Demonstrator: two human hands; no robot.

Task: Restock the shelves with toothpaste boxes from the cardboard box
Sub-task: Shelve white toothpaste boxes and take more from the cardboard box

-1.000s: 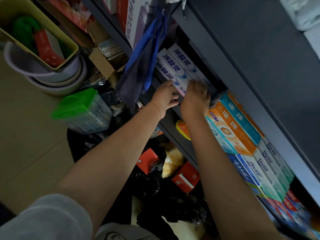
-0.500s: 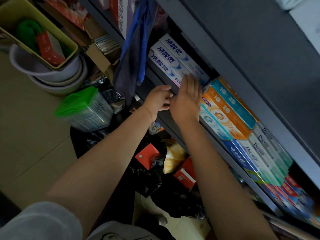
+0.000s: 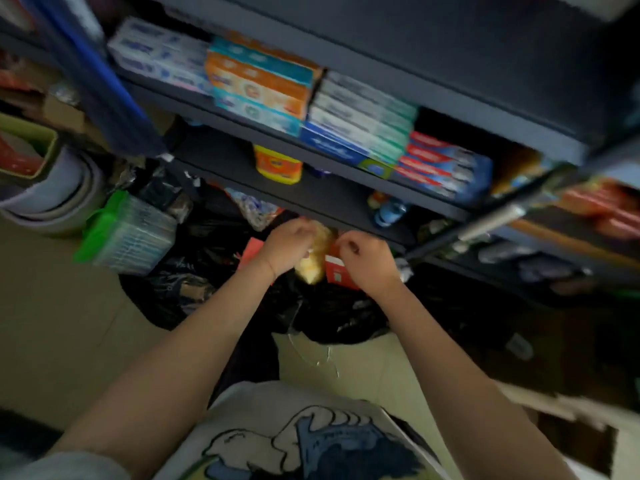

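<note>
While the view is smeared by motion, the main facts still read.

Landmark: the dark grey metal shelf board (image 3: 339, 199) that carries the toothpaste row; everything below is placed against it.

Change: half a second ago both hands were up at the white-and-blue toothpaste boxes (image 3: 159, 55) at the row's left end, the right palm flat on them; now both have dropped below the board and hang in front of the clutter under it.

Left hand (image 3: 289, 242): loosely curled, holding nothing that I can see.

Right hand (image 3: 367, 258): loosely curled too, apparently empty; blur hides the fingertips.

Stock on the board: from the left, the white-and-blue boxes, orange-and-teal cartons (image 3: 259, 84), white-and-green cartons (image 3: 360, 116), red-and-blue cartons (image 3: 443, 168).

Beneath the board: a yellow crinkled packet (image 3: 313, 261) and a small red carton (image 3: 337, 271) lying on black plastic bags (image 3: 339, 313).

Supply: the brown cardboard box (image 3: 568, 434), low at the right, well apart from the board.

Meaning: that placement looks finished; I judge the hands are heading back for more boxes.
</note>
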